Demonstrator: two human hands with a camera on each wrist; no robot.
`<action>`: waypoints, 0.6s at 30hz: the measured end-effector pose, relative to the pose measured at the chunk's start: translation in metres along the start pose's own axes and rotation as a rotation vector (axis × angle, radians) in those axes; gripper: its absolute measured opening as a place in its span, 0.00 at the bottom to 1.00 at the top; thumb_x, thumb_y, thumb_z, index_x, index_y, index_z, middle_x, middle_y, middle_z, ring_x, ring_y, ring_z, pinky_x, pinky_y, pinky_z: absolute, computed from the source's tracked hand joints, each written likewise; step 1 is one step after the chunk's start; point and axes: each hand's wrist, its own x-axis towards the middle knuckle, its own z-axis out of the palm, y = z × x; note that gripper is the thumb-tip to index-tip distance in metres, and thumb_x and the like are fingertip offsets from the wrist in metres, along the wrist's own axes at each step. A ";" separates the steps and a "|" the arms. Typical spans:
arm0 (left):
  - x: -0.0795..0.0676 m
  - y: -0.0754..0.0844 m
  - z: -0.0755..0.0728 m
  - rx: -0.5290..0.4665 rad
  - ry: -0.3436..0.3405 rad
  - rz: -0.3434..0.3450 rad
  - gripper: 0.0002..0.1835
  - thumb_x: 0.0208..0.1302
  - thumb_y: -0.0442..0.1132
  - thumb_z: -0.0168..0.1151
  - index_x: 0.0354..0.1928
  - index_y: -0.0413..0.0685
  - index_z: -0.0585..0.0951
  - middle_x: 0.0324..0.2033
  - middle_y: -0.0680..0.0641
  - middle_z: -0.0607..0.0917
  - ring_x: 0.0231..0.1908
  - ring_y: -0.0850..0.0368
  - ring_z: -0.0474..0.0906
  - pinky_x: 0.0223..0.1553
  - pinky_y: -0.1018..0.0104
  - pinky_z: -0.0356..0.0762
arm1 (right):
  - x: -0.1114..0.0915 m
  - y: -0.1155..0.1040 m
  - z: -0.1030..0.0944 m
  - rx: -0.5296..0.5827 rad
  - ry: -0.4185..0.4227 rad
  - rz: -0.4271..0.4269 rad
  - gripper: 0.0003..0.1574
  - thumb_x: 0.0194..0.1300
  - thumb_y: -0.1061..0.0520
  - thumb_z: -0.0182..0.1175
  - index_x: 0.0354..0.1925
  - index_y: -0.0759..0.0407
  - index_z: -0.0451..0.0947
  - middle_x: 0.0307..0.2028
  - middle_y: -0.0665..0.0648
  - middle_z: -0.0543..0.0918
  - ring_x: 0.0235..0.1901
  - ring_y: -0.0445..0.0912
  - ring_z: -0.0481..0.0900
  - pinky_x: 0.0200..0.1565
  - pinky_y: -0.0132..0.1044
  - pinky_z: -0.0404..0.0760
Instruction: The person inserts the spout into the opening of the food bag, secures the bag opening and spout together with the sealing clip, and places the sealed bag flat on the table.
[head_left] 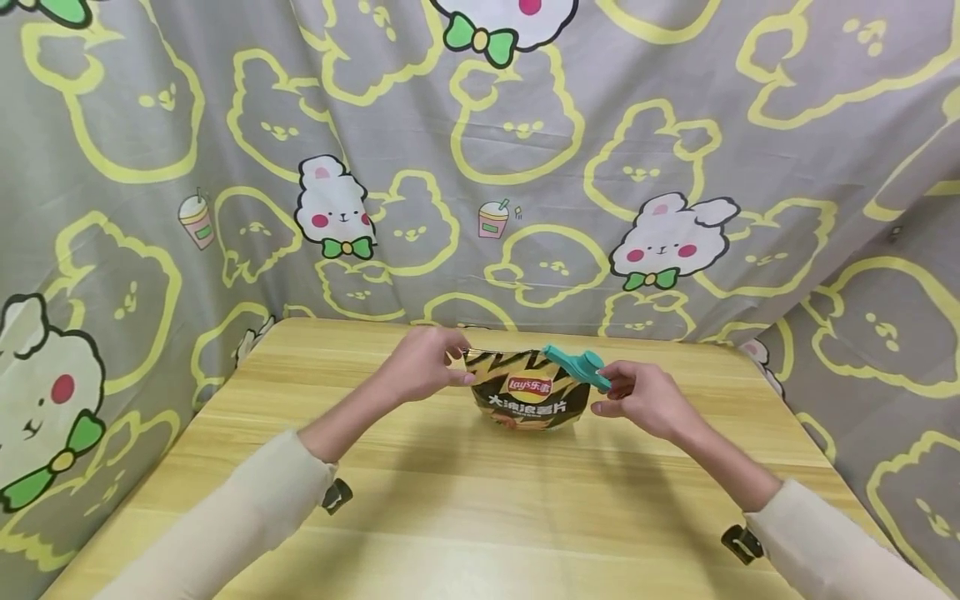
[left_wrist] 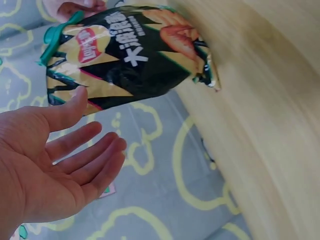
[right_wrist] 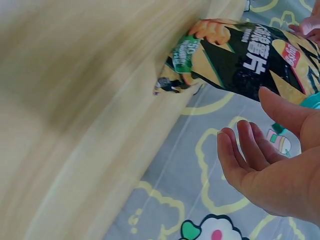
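Note:
A black and yellow Lay's chip bag point(head_left: 528, 400) stands upright on the wooden table. A teal bag clip point(head_left: 577, 364) sits along the right part of its top edge, sloping down to the right, with a round knob on it. My left hand point(head_left: 429, 364) is at the bag's upper left corner; in the left wrist view its thumb overlaps the bag point(left_wrist: 125, 60) and the fingers are spread loosely. At the clip's lower right end is my right hand point(head_left: 651, 398), its thumb and loosely bent fingers apart in the right wrist view, with the clip's tip point(right_wrist: 278, 128) showing between them.
The light wooden table point(head_left: 480, 525) reaches back to a grey curtain point(head_left: 420, 83) printed with yellow outlines and white rabbits. Dark wrist straps point(head_left: 742, 543) hang below both pale sleeves point(head_left: 247, 500).

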 end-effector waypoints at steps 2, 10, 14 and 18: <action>-0.001 -0.004 0.006 -0.021 -0.010 -0.010 0.22 0.58 0.44 0.77 0.50 0.39 0.85 0.45 0.40 0.89 0.46 0.45 0.87 0.49 0.52 0.84 | -0.001 0.005 0.003 0.017 -0.005 0.018 0.32 0.57 0.54 0.76 0.56 0.67 0.79 0.42 0.58 0.87 0.44 0.51 0.85 0.45 0.45 0.84; -0.006 -0.024 0.034 -0.126 -0.022 -0.088 0.18 0.59 0.41 0.76 0.48 0.41 0.86 0.44 0.40 0.90 0.45 0.46 0.87 0.47 0.52 0.85 | -0.002 0.025 0.019 0.098 -0.003 0.077 0.25 0.57 0.57 0.76 0.51 0.65 0.82 0.45 0.61 0.88 0.45 0.50 0.86 0.46 0.41 0.85; -0.008 -0.032 0.048 -0.148 -0.020 -0.102 0.18 0.58 0.39 0.76 0.49 0.42 0.86 0.43 0.40 0.90 0.43 0.47 0.88 0.46 0.54 0.85 | -0.001 0.032 0.029 0.134 0.000 0.083 0.26 0.58 0.57 0.75 0.53 0.66 0.82 0.48 0.64 0.87 0.46 0.51 0.86 0.47 0.40 0.85; -0.007 -0.035 0.060 -0.188 -0.005 -0.114 0.20 0.57 0.37 0.76 0.51 0.40 0.85 0.45 0.40 0.90 0.44 0.45 0.88 0.46 0.54 0.86 | -0.001 0.036 0.040 0.147 0.012 0.094 0.30 0.58 0.56 0.75 0.56 0.67 0.81 0.46 0.64 0.88 0.46 0.53 0.87 0.46 0.42 0.86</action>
